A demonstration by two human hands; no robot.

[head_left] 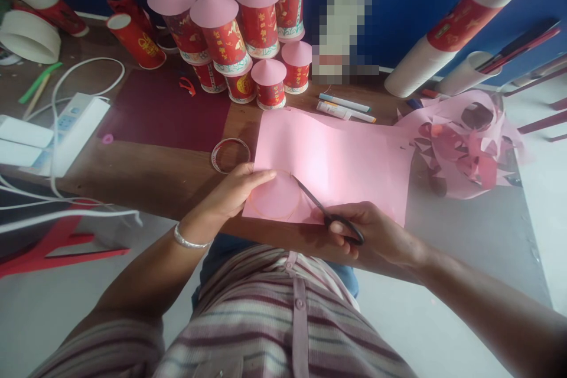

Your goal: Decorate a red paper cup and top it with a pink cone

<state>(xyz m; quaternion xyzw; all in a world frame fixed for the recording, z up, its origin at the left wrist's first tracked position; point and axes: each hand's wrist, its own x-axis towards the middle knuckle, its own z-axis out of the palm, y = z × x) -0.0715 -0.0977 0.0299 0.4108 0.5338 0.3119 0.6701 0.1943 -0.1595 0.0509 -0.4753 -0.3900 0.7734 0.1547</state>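
Observation:
A large sheet of pink paper (363, 159) extends over the table in front of me. Near its left corner a circle outline (274, 195) is drawn in orange. My left hand (237, 189) grips the sheet's left edge, thumb on top and fingers underneath, partly hidden. In my right hand (363, 227) is a pair of scissors (328, 212) with black handles. The blades lie at the paper beside the drawn circle, and their tip points toward its upper right edge. A roll of tape (230, 155) lies flat just beyond my left hand.
Red paper cylinders with pink cone tops (221, 35) stand stacked at the back. Markers (348, 107) lie behind the sheet. Pink paper scraps (473, 147) are heaped at right. A power strip (73, 130) with white cables sits at left, near a dark red sheet (172, 109).

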